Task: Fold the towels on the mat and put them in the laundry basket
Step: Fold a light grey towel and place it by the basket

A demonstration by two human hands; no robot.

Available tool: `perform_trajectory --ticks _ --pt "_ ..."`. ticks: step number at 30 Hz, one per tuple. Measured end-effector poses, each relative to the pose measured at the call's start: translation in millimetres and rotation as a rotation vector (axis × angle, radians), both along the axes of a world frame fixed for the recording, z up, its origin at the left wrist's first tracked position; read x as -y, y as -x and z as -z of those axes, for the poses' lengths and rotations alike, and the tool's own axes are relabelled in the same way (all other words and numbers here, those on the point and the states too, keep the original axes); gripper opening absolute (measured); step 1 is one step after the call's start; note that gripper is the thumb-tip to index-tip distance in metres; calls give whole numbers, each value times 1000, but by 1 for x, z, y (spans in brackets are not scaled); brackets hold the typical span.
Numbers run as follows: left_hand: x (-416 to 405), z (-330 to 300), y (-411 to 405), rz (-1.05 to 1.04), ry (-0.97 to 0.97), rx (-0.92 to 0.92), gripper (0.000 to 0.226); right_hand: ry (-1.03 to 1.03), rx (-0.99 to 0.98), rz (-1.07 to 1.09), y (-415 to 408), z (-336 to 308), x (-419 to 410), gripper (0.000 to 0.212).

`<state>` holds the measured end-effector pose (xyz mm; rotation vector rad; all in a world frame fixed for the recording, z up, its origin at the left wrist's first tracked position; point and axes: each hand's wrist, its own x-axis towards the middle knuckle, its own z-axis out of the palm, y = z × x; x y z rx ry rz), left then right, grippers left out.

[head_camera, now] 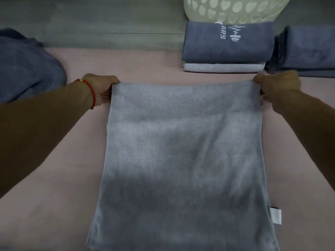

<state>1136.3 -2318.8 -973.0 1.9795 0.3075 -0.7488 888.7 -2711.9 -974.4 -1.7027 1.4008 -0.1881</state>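
A light grey towel (183,151) lies flat on the pink mat (54,178), long axis running from the person straight out toward the far edge, approx. centred btwn both arms. The left hand (98,90) is pinched closed on the far-left corner, the right hand (275,86) pinched closed on the far-right corner; each grip sits at the end of the far short edge, so the whole length of the cloth lies back toward the person from the hands. A white tag (275,215) sticks out of the right long edge near the body. Judged from this, the step in hand is a fold across the long axis: the far edge likely comes back over toward the near edge, both hands travelling together, neither nearer than the other. Risk: uneven pull would skew the edges. Beyond the right hand, a folded stack (227,46) of dark blue over pale towel rests on the mat's far edge, just in front of the basket (235,9), w/ another dark folded pile (308,51) beside it at right. An unfolded dark heap (27,67) sits at far left. None of the folded stacks is in the basket yet, as far as shows; its inside is out of view.
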Motion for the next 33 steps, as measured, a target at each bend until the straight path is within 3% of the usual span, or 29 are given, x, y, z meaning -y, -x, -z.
perform_trajectory --ticks 4,7,10,12,14,16,19,24,27,29,33 --pt "-8 -6 2 -86 296 -12 10 -200 356 37 11 -29 -21 40" --pt "-20 -9 8 -94 330 55 25 -300 519 -13 26 -36 -22 29" --pt "-26 -9 13 -74 178 97 22 -363 449 -23 33 -37 -25 29" --pt "-20 -16 18 -16 112 7 16 -418 354 -68 31 -39 -29 21" --pt "-10 -21 18 50 50 -91 25 -437 247 -82 25 -37 -32 20" --pt "-2 -24 16 100 -12 -143 33 -388 163 -75 18 -32 -31 22" --pt "8 -25 12 159 -61 -153 30 -253 97 -88 6 -29 -31 9" --pt "13 -15 -3 -29 32 46 10 16 241 -34 -2 -18 -22 15" --pt "9 -3 -5 -79 71 3 11 -14 263 -3 2 -6 -23 24" --pt "4 8 -4 -63 78 -13 14 -26 233 31 1 4 -21 18" --pt "1 18 -6 -81 78 66 13 -44 235 131 -6 15 -20 22"
